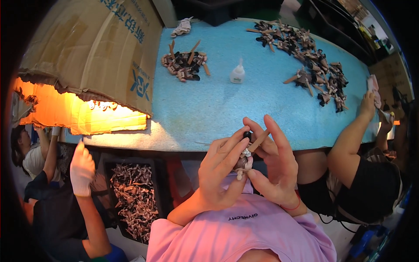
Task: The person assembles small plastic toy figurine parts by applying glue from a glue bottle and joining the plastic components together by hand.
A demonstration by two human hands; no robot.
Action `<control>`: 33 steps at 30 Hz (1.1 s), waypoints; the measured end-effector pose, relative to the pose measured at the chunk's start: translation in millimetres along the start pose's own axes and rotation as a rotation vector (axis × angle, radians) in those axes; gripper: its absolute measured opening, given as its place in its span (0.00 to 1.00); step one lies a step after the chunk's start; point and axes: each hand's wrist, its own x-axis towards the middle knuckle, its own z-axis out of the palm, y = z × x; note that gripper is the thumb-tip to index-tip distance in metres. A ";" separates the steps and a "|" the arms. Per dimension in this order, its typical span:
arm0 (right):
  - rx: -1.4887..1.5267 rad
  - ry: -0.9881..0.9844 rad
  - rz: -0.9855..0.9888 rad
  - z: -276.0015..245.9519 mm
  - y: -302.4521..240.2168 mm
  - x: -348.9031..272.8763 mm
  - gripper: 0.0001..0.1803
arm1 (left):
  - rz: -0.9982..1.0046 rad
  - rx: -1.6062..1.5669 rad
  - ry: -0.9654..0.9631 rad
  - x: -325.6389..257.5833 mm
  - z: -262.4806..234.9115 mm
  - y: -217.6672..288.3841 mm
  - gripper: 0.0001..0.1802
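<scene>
A small figurine point(247, 163) with a black end, pale limbs and a brownish body is held up between my hands, just off the near table edge. My left hand point(218, 174) is closed on it, thumb and fingers pinching from the left. Bent around it from the other side is my right hand point(279, 168), its thumb at the figurine's lower end and its fingers by a flat tan blade-shaped piece point(260, 140) that sticks out up and to the right. Fingers partly cover the figurine, so its finer shape is hidden.
On the blue table point(196, 113) stand a white squeeze bottle point(237, 74), a left figurine pile point(185, 65) and a larger right pile point(312, 56). A cardboard box point(109, 52) glows inside. Below left is a parts-filled black crate point(161, 187). A co-worker's gloved hand point(82, 168) is nearby.
</scene>
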 end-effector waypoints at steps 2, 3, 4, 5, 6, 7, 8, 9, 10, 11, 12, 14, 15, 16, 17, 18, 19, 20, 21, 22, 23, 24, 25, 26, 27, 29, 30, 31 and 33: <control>-0.009 -0.011 0.005 -1.3 -3.0 -0.5 0.44 | -0.050 -0.061 0.007 -2.2 -1.6 -0.5 0.34; -0.021 -0.017 0.010 -1.9 -4.6 -1.4 0.44 | -0.090 -0.184 0.000 -3.5 -2.7 -1.0 0.34; -0.016 -0.023 0.008 -3.0 -4.0 -2.8 0.44 | -0.130 -0.308 -0.008 -4.6 -3.9 -1.0 0.34; 0.024 0.004 -0.010 -4.2 -2.6 -4.3 0.45 | -0.131 -0.301 -0.002 -5.9 -5.1 0.0 0.34; 0.063 0.031 -0.026 -3.9 -1.4 -5.6 0.46 | -0.231 -0.475 -0.011 -7.9 -6.2 1.5 0.32; 0.070 0.025 -0.027 -2.2 -0.7 -6.7 0.46 | -0.330 -0.650 -0.020 -9.2 -7.1 2.8 0.31; 0.082 0.076 -0.011 -0.6 -0.2 -7.9 0.47 | -0.331 -0.644 -0.013 -8.7 -7.0 4.7 0.31; 0.091 0.128 0.005 0.5 0.7 -8.2 0.49 | -0.388 -0.748 -0.016 -7.1 -5.5 6.9 0.30; -0.001 0.134 -0.023 -1.0 2.1 -7.2 0.50 | -0.445 -0.853 -0.020 -6.3 -4.6 8.2 0.29; 0.003 0.129 -0.024 -0.9 2.4 -7.1 0.50 | -0.445 -0.849 -0.015 -8.4 -3.9 6.1 0.29; 0.049 0.129 -0.037 -0.4 2.5 -7.3 0.47 | -0.444 -0.925 -0.035 -12.4 -3.0 1.8 0.29; 0.097 0.125 -0.051 -0.3 2.0 -7.0 0.46 | -0.442 -0.999 -0.051 -15.0 -3.4 0.5 0.29; 0.022 0.100 -0.048 -1.3 0.5 -6.5 0.42 | -0.513 -1.063 -0.070 -14.3 -3.7 1.4 0.29; -0.053 0.075 -0.046 -2.3 -1.1 -6.1 0.38 | -0.585 -1.127 -0.089 -13.9 -3.8 1.9 0.29; -0.053 0.072 -0.045 -4.0 -2.4 -6.1 0.38 | -0.584 -1.128 -0.086 -13.9 -3.8 1.6 0.29; -0.164 0.064 -0.072 -5.7 -3.5 -5.9 0.33 | -0.535 -1.200 -0.084 -14.0 -4.2 1.4 0.28; -0.275 0.056 -0.099 -6.4 -4.9 -5.3 0.29 | -0.484 -1.272 -0.081 -14.3 -4.4 1.3 0.28; -0.272 0.049 -0.099 -5.5 -6.9 -4.6 0.29 | -0.482 -1.271 -0.074 -15.3 -4.4 0.4 0.28; -0.327 0.061 -0.118 -3.9 -8.8 -4.0 0.27 | -0.496 -1.328 -0.083 -16.6 -4.2 -1.6 0.28; -0.382 0.071 -0.136 -2.1 -9.6 -3.9 0.25 | -0.510 -1.385 -0.091 -17.7 -4.2 -2.8 0.28; -0.379 0.064 -0.136 -0.5 -9.3 -4.2 0.25 | -0.508 -1.384 -0.083 -18.4 -4.2 -2.9 0.28; -0.397 0.085 -0.147 0.8 -9.6 -4.9 0.25 | -0.520 -1.397 -0.079 -18.7 -3.6 -2.4 0.28; -0.416 0.105 -0.158 1.9 -9.8 -5.6 0.25 | -0.531 -1.410 -0.074 -19.1 -3.3 -1.9 0.27; -0.414 0.096 -0.158 2.8 -9.6 -6.2 0.25 | -0.528 -1.410 -0.065 -19.5 -3.1 -1.3 0.27; -0.416 0.098 -0.172 3.3 -8.8 -6.8 0.25 | -0.521 -1.420 -0.058 -19.8 -2.7 -1.0 0.27; -0.415 0.088 -0.186 4.2 -7.4 -8.3 0.25 | -0.509 -1.429 -0.040 -20.3 -2.8 -1.2 0.26; -0.424 0.088 -0.199 4.4 -7.8 -9.2 0.25 | -0.494 -1.417 -0.054 -19.3 -3.1 -1.4 0.26; -0.432 0.088 -0.211 4.6 -8.0 -9.5 0.25 | -0.478 -1.404 -0.068 -18.8 -3.3 -1.3 0.25; -0.428 0.079 -0.233 5.0 -6.8 -9.0 0.26 | -0.495 -1.381 -0.059 -19.8 -3.7 -1.0 0.23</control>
